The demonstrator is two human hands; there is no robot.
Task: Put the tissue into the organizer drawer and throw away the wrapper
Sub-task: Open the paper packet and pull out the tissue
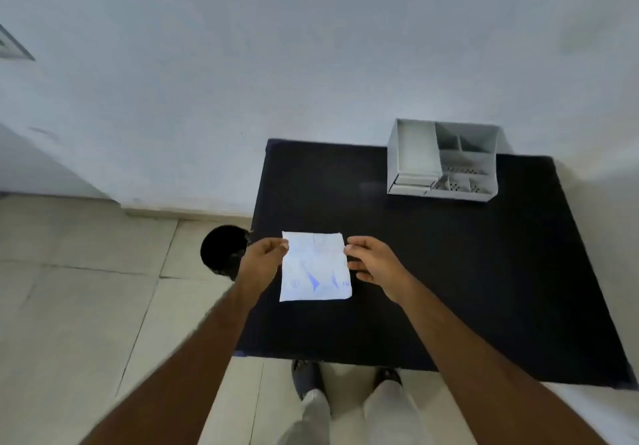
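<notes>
A white tissue packet with blue markings on its wrapper hangs above the left part of the black table. My left hand pinches its upper left edge. My right hand pinches the upper right edge, with the other fingers spread. The grey organizer stands at the table's far right, against the wall, with several open compartments and a small drawer low at its front. A round black bin stands on the floor just left of the table, partly hidden behind my left hand.
A white wall rises behind the table. Beige floor tiles spread to the left. My legs and shoes show below the table's near edge.
</notes>
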